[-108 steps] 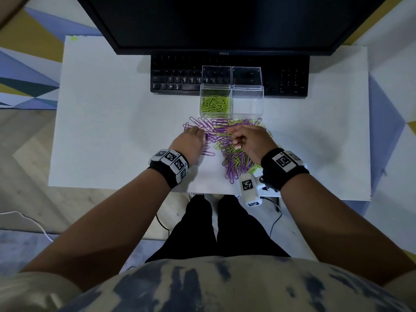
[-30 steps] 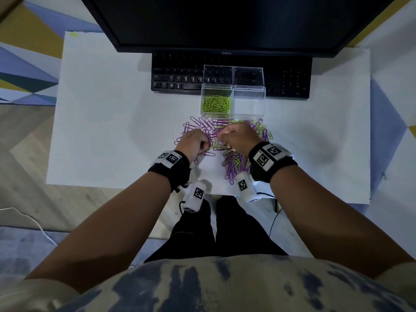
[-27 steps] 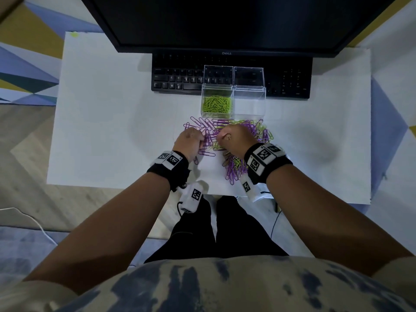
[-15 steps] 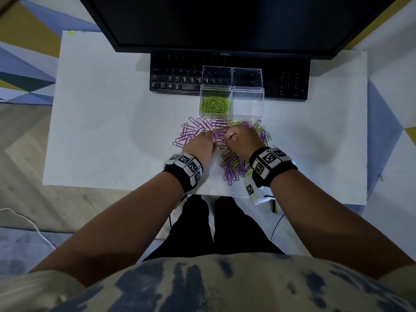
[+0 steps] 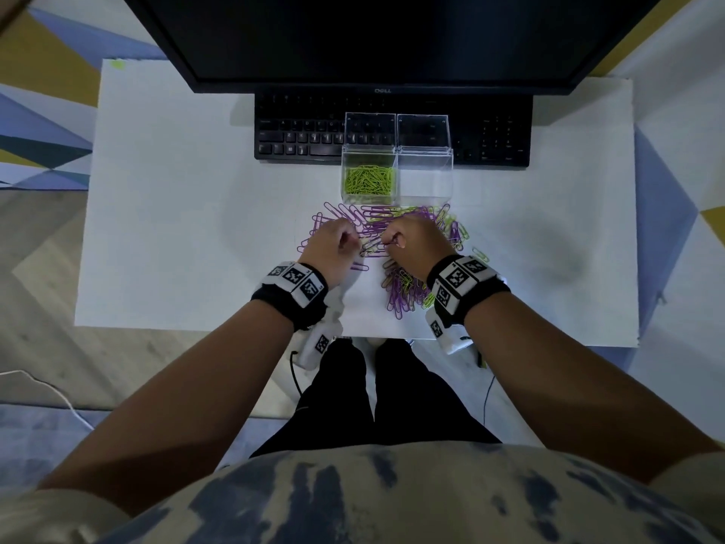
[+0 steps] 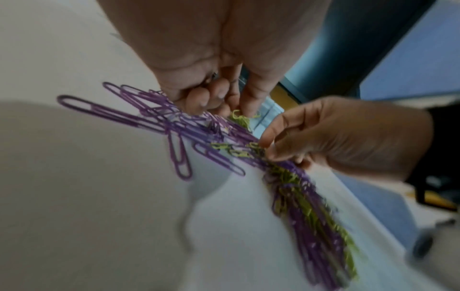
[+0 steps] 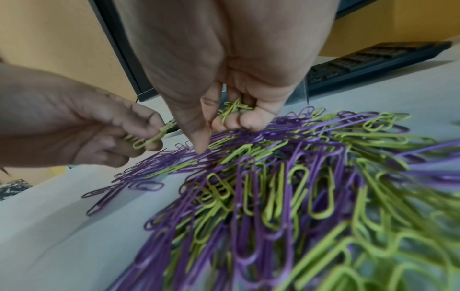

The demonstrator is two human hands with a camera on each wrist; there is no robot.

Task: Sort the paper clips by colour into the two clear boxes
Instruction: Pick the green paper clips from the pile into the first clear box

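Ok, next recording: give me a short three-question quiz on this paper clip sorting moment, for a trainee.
1. True or false: the right clear box already holds purple clips.
2. What colour are the clips the left hand pinches?
   A purple
   B green
   C both
3. Fill in: the green clips already sorted lie in the ___ clear box.

Key: 1 false, it looks empty. 2 B; the right hand also holds green ones. 3 left; the mixed pile is on the table.

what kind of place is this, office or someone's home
Likely a home desk setup, though I can't be sure. A monitor and black keyboard stand on a white desk, which says workstation; the patterned rug on a wood floor hints at a home.
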